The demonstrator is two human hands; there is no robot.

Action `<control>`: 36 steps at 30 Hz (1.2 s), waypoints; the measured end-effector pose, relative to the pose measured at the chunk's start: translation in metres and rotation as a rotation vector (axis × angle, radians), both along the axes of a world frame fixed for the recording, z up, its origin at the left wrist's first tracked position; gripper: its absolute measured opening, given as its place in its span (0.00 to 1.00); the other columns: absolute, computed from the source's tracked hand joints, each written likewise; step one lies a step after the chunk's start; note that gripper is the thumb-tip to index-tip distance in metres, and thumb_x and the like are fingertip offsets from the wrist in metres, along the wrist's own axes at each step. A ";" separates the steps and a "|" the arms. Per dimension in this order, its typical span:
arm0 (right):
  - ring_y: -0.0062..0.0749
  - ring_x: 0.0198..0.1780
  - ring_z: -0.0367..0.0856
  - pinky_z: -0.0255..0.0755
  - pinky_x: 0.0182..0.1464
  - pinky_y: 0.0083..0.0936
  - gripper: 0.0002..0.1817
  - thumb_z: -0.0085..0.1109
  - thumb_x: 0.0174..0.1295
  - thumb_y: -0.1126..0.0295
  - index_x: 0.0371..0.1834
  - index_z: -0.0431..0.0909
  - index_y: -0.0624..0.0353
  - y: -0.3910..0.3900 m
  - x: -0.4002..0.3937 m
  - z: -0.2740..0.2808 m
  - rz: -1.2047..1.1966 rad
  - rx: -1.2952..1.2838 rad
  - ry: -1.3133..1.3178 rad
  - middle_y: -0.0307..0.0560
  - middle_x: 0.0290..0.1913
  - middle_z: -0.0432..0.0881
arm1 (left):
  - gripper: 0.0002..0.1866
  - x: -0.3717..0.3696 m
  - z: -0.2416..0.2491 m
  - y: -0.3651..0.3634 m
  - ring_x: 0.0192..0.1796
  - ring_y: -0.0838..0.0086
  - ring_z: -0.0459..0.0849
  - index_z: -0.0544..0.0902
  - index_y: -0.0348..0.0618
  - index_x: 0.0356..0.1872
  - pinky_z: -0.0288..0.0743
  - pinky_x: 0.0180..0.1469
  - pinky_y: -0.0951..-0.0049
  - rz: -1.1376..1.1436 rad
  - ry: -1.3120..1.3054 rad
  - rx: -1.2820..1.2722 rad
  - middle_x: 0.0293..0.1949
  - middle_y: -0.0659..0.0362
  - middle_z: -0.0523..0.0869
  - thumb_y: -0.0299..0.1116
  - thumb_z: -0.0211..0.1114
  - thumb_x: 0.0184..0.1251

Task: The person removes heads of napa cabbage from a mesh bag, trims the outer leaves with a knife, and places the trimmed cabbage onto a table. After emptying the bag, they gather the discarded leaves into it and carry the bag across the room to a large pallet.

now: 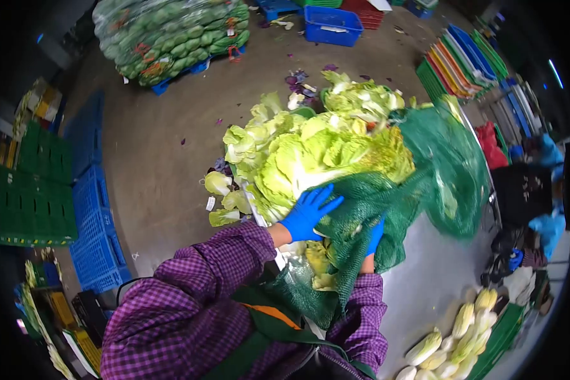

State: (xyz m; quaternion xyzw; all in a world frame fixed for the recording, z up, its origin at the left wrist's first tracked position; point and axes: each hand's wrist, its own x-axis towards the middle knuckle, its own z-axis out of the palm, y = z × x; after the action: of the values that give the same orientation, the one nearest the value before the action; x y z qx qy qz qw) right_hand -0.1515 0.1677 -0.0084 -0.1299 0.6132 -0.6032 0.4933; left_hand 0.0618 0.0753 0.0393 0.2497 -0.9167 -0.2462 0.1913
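Two gloved hands work one green mesh sack (424, 171) of napa cabbages (323, 155) on the steel table (424, 285). Left hand (307, 212): fingers spread flat against a cabbage at the sack's mouth. Right hand (375, 235): mostly buried in netting, grip cannot be told. Load probably heavy, leaves brittle (netting limp, snaggy); best held by bunched mesh, not leaves.

One green net sack (443, 164), two blue gloves (307, 212), perhaps ten trimmed cabbages (456, 342)
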 end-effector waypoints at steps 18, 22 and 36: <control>0.22 0.28 0.65 0.66 0.34 0.25 0.08 0.59 0.60 0.68 0.35 0.77 0.63 -0.220 0.032 0.152 -0.241 -0.056 0.933 0.34 0.27 0.72 | 0.39 0.113 -0.034 -0.257 0.65 0.57 0.70 0.60 0.54 0.71 0.67 0.64 0.61 0.211 0.095 0.682 0.66 0.51 0.69 0.34 0.68 0.57; 0.24 0.37 0.78 0.74 0.42 0.25 0.17 0.48 0.69 0.61 0.47 0.76 0.65 -0.217 0.023 0.281 -0.283 -0.491 0.636 0.44 0.40 0.80 | 0.44 0.131 0.035 -0.253 0.68 0.61 0.67 0.57 0.56 0.72 0.64 0.66 0.59 0.088 0.216 0.815 0.69 0.56 0.64 0.40 0.71 0.56; 0.22 0.39 0.75 0.68 0.36 0.18 0.23 0.54 0.64 0.65 0.60 0.68 0.63 -0.281 0.153 0.330 0.162 -0.722 0.415 0.41 0.44 0.80 | 0.10 0.088 0.181 -0.330 0.28 0.68 0.83 0.82 0.33 0.36 0.74 0.30 0.65 0.239 0.858 0.577 0.27 0.53 0.86 0.26 0.55 0.57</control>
State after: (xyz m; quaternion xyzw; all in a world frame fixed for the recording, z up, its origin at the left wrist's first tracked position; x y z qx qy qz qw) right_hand 0.0012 -0.1135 0.3214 -0.4606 0.4369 -0.6996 0.3279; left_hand 0.1502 -0.2551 0.2207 0.2720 -0.6162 -0.5450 0.4993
